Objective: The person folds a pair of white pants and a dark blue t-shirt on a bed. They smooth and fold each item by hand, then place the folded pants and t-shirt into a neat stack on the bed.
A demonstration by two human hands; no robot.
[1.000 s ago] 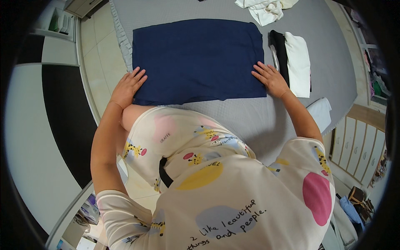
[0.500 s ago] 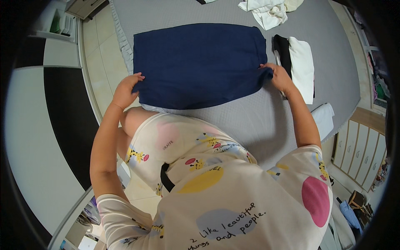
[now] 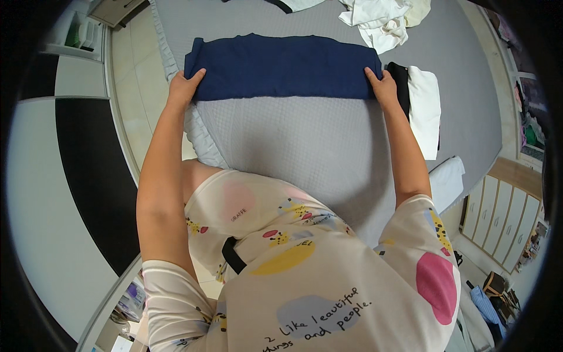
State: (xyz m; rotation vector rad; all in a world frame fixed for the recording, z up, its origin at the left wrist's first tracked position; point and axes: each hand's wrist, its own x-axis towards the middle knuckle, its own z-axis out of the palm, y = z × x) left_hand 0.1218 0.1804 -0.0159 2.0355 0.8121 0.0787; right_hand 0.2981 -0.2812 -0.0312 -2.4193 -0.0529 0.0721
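Navy cloth (image 3: 281, 67), folded into a long band, lies across the far part of the grey bed cover (image 3: 293, 152). Your left hand (image 3: 185, 87) grips its left end, thumb on top; your right hand (image 3: 384, 88) grips the right end w/ fingers on the fabric (both pinching the near edge). Just right of it: a black piece (image 3: 400, 82) and a folded white piece (image 3: 425, 108), side by side. Crumpled white clothes (image 3: 384, 20) sit further away, far right.
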